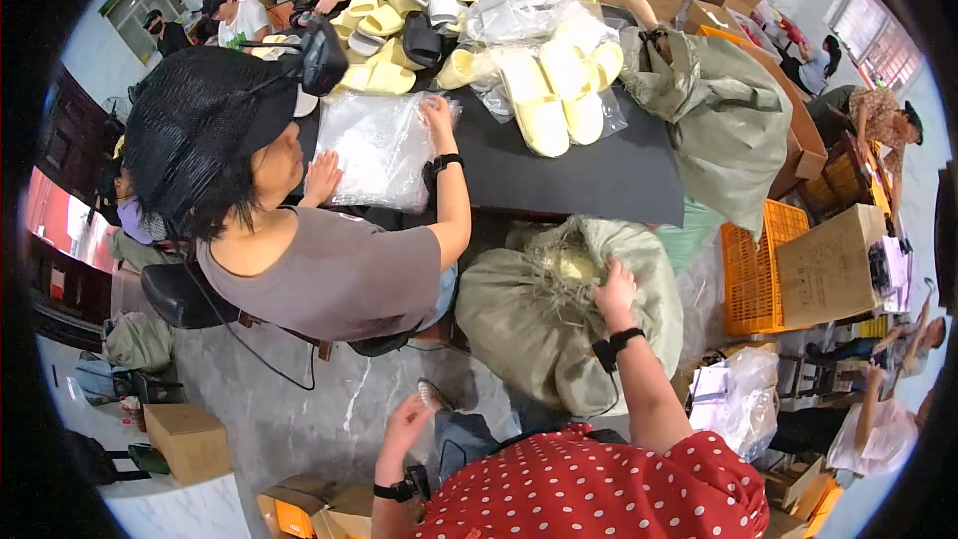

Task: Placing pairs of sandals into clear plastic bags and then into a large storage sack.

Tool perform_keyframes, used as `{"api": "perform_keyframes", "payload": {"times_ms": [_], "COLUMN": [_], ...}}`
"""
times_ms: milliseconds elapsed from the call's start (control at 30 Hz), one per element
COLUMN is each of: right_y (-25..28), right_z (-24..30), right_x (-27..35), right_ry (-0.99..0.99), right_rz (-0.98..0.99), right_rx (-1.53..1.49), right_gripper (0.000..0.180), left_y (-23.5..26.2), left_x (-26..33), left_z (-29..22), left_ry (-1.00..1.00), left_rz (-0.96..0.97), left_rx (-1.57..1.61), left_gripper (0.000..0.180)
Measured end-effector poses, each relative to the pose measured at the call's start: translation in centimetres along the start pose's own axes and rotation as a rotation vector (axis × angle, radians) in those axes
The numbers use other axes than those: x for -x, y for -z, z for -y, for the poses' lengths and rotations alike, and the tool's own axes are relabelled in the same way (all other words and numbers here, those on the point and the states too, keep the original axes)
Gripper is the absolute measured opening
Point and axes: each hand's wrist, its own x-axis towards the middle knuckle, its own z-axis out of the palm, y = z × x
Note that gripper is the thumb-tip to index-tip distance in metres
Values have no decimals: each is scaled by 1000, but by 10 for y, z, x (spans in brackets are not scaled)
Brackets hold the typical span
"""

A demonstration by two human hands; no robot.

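Observation:
A grey-green woven sack (529,314) stands on the floor in front of me, beside the table. Something pale yellow (576,267) shows inside its frayed mouth; its kind is hard to make out. My right hand (616,294) is at the right side of that mouth, fingers bent and closed on the sack's edge. Low and to the left, my left hand (405,423) hangs in the air over the floor, apart from the sack. Its fingers are loosely apart with nothing visible in them.
On the dark table (609,175) lie yellow slippers (544,105) and a stack of clear plastic bags (374,150), touched by a seated co-worker (319,260). Another sack (714,120) leans at the table's right end. An orange crate (763,274) and cardboard box (833,265) stand right.

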Motion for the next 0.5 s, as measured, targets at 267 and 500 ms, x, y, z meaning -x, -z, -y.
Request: {"api": "perform_keyframes", "payload": {"times_ms": [267,500], "right_y": [5,-47], "right_z": [22,-116], "right_x": [111,53], "right_ry": [717,115], "right_rz": [200,445], "right_rx": [403,561], "right_gripper": [77,62], "left_y": [21,-10], "left_x": [2,1], "left_z": [-7,18], "left_ry": [75,164], "left_rz": [-78,114], "left_rx": [-1,24], "left_gripper": [54,60]}}
